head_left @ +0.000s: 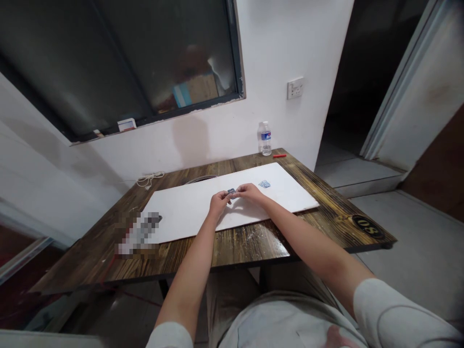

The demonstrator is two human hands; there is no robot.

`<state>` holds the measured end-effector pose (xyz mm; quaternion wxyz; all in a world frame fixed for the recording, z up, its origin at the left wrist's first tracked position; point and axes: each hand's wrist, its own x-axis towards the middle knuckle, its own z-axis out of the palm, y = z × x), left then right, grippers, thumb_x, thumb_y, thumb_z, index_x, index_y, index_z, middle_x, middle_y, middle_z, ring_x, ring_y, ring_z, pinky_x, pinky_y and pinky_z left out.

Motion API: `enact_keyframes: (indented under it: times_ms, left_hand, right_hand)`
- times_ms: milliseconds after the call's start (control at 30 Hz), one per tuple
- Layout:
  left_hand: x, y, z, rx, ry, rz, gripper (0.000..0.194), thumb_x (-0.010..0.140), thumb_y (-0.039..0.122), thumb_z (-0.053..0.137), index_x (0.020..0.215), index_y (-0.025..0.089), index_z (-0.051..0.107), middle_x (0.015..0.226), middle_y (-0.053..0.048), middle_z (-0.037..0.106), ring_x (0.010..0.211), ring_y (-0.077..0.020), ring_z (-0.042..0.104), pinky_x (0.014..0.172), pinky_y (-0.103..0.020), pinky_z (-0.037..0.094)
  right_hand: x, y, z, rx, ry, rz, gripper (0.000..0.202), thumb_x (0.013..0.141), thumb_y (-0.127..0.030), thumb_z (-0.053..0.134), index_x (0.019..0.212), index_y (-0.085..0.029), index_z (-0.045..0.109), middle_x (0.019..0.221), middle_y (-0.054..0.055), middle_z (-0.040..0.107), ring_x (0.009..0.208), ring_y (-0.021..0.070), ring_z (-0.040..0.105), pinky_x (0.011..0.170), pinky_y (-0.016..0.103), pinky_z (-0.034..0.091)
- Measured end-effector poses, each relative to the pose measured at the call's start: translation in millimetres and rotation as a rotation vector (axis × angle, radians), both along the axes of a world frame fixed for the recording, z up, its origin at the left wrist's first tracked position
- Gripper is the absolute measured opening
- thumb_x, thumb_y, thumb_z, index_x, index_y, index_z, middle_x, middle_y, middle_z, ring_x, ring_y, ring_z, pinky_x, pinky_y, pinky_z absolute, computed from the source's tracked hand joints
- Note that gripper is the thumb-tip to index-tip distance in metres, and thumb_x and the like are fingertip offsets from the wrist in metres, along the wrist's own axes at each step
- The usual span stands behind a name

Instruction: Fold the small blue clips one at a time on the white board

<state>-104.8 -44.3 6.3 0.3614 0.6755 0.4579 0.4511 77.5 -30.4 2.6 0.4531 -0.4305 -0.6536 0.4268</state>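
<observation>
Both hands meet over the middle of a white board that lies on the wooden table. Between their fingertips is a small dark grey-blue piece, too small to identify. My left hand pinches it from the left, and my right hand holds its right side. To the right of my right hand, a little cluster of blue-and-white pieces rests on the board.
A clear plastic bottle and a red pen-like stick are at the table's back edge. A coiled white cable lies at the back left. Pixelated items cover the board's left end. The table bears a round "08" mark.
</observation>
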Motion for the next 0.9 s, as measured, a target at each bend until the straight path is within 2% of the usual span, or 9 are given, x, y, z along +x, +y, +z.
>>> enact_keyframes:
  times_ms: [167,300,400,500,567,667,800,900]
  left_hand:
    - [1,-2,3.8,0.015,-0.014,-0.01,0.038,0.07,0.055,0.068,0.072,0.017,0.067,0.059,-0.001,0.061,0.056,-0.0137,0.055,0.061,-0.026,0.042]
    - [0,-2,4.4,0.031,0.013,0.016,0.037,0.072,0.054,0.067,0.071,0.017,0.067,0.058,0.0,0.06,0.055,-0.0136,0.055,0.06,-0.025,0.041]
    - [0,0,3.1,0.032,0.002,0.065,0.035,0.071,0.052,0.068,0.072,0.017,0.067,0.056,0.0,0.06,0.054,-0.0133,0.055,0.058,-0.025,0.042]
    - [0,2,0.6,0.025,-0.023,0.128,0.034,0.07,0.051,0.069,0.074,0.017,0.068,0.055,0.001,0.06,0.052,-0.0131,0.055,0.057,-0.025,0.042]
    - [0,4,-1.1,0.022,-0.027,0.165,0.033,0.07,0.05,0.068,0.074,0.017,0.068,0.054,0.001,0.059,0.052,-0.013,0.054,0.056,-0.025,0.042]
    - [-1,5,-2.6,0.011,-0.03,0.192,0.031,0.071,0.048,0.067,0.074,0.017,0.069,0.053,0.001,0.059,0.051,-0.0127,0.053,0.055,-0.025,0.042]
    - [0,5,-2.6,0.006,-0.031,0.193,0.031,0.07,0.047,0.067,0.073,0.017,0.068,0.052,0.001,0.058,0.051,-0.0127,0.053,0.055,-0.025,0.043]
    - [0,5,-2.1,0.013,-0.023,0.187,0.031,0.07,0.047,0.067,0.073,0.017,0.068,0.053,0.001,0.058,0.052,-0.0132,0.053,0.056,-0.026,0.043]
  right_hand:
    - [2,-5,2.7,-0.043,0.089,0.035,0.042,0.057,-0.055,0.074,0.068,-0.015,0.068,0.053,-0.004,0.054,0.052,0.0089,0.042,0.052,0.024,0.029]
    - [2,-6,2.9,-0.032,0.117,0.026,0.04,0.06,-0.053,0.074,0.065,-0.014,0.067,0.053,-0.004,0.054,0.052,0.0088,0.043,0.052,0.023,0.031]
    - [3,0,1.3,-0.018,0.136,-0.031,0.035,0.063,-0.049,0.073,0.07,-0.015,0.068,0.058,-0.002,0.059,0.055,0.0107,0.05,0.055,0.024,0.037]
    - [8,7,-2.0,0.015,0.135,-0.152,0.029,0.066,-0.038,0.073,0.085,-0.016,0.069,0.069,0.001,0.066,0.064,0.0139,0.058,0.06,0.024,0.042]
    - [12,10,-5.0,0.044,0.051,-0.269,0.028,0.068,-0.032,0.074,0.09,-0.017,0.068,0.073,0.001,0.068,0.068,0.0151,0.061,0.062,0.025,0.043]
    - [19,8,-9.6,0.072,-0.176,-0.422,0.018,0.069,-0.03,0.074,0.081,-0.019,0.067,0.076,0.002,0.069,0.071,0.0158,0.061,0.062,0.025,0.041]
    - [23,3,-12.9,0.061,-0.474,-0.464,0.013,0.07,-0.029,0.076,0.07,-0.019,0.067,0.076,0.003,0.07,0.074,0.0171,0.06,0.067,0.027,0.038]
    - [23,2,-11.0,0.089,-0.581,-0.487,0.016,0.071,-0.033,0.077,0.07,-0.019,0.069,0.079,0.005,0.071,0.079,0.0189,0.06,0.071,0.028,0.037]
